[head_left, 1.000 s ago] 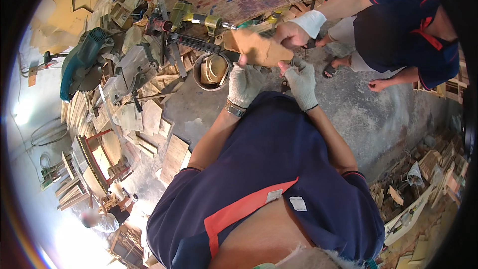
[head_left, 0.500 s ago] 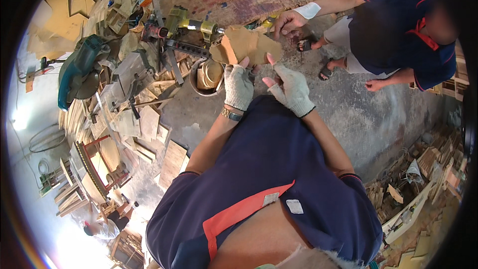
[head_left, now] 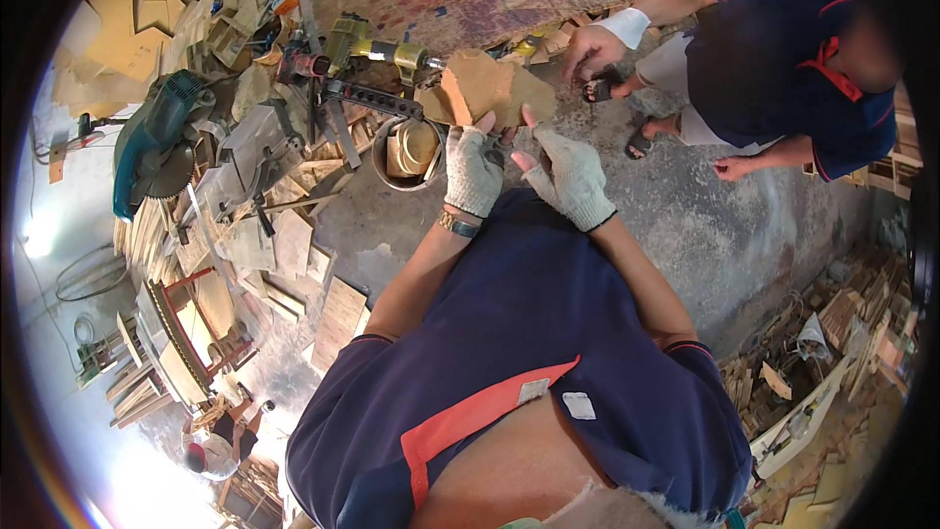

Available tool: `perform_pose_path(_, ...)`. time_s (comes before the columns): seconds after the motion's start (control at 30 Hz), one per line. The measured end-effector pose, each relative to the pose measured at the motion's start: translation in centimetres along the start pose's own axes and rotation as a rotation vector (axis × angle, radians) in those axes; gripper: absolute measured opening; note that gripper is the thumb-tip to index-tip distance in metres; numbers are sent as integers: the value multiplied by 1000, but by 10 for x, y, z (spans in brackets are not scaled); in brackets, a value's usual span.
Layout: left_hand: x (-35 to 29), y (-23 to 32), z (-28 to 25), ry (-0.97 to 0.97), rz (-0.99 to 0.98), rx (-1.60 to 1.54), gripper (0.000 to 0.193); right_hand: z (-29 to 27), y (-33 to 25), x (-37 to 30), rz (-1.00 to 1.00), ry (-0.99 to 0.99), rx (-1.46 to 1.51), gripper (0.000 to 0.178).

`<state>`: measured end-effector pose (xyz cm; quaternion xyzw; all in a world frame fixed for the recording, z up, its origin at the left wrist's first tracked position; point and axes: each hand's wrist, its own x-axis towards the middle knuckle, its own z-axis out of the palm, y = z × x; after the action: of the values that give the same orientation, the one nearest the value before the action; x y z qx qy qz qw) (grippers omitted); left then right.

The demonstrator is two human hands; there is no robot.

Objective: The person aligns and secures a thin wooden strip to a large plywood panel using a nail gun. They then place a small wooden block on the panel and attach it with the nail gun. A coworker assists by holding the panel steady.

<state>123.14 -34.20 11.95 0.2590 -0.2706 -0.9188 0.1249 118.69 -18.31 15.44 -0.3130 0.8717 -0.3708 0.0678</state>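
Both my hands wear whitish knit gloves with bare fingertips. Between them is a flat brown piece with a jagged outline [head_left: 490, 90]; whether it is cardboard or thin board I cannot tell. My left hand [head_left: 474, 170] grips its near edge, thumb on top and the other fingers hidden beneath. At the near right edge, my right hand [head_left: 570, 176] pinches the same piece, its thumb and fingers partly curled. Just left of my left hand stands a round bucket [head_left: 383, 159] holding rounded wooden pieces. A yellow-green power tool [head_left: 397, 51] lies beyond it.
On the right stands a co-worker [head_left: 764, 49] in a dark shirt, one hand [head_left: 589, 51] near the piece. A teal circular saw [head_left: 162, 137] sits at left among wood offcuts [head_left: 294, 240]. More scraps [head_left: 832, 333] are heaped at right. Another person [head_left: 217, 451] is at lower left.
The co-worker's near hand has drawn back to the right, away from the brown piece. My hands have barely shifted and still hold it. The person at lower left has moved slightly.
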Motion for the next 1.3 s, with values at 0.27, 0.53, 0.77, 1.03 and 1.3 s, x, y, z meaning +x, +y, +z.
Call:
perform_pose_path(0.27,1,-2,-3,8,-33,-37,23,5,4,-2,-42,49,-16,67)
perform_pose_path(0.53,0,-3,-5,14,-27,-82,23,6,16,-4,208,157,49,55)
perform_pose_path(0.77,-1,-2,-7,-78,-59,-4,26,18,26,2,393,342,591,31)
perform_pose_path(1.03,-3,-3,6,-102,72,136,35,14,30,1,548,196,977,25)
perform_pose_path(1.3,-1,0,5,-71,186,161,32,12,30,1,545,197,1002,19)
